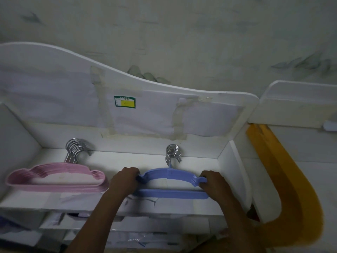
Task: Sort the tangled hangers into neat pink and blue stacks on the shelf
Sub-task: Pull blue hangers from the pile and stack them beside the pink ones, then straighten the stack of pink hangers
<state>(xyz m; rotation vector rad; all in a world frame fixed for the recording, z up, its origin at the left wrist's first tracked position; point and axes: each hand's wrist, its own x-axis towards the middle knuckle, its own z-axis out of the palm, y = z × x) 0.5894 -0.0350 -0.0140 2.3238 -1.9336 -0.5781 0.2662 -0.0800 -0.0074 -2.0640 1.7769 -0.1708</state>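
Observation:
A stack of pink hangers (54, 177) lies flat on the left half of the white shelf (138, 161), its metal hooks (76, 149) pointing to the back wall. On the right half lies a stack of blue hangers (171, 183), with metal hooks (173, 153) also at the back. My left hand (124, 181) grips the left end of the blue stack. My right hand (213, 181) grips its right end. Both hands hold the stack level on the shelf.
The shelf's white curved back panel (164, 99) carries taped paper sheets and a green and yellow label (125, 102). White side walls close the shelf at left and right. A yellow curved board (284, 179) stands to the right. Lower shelves with papers sit below.

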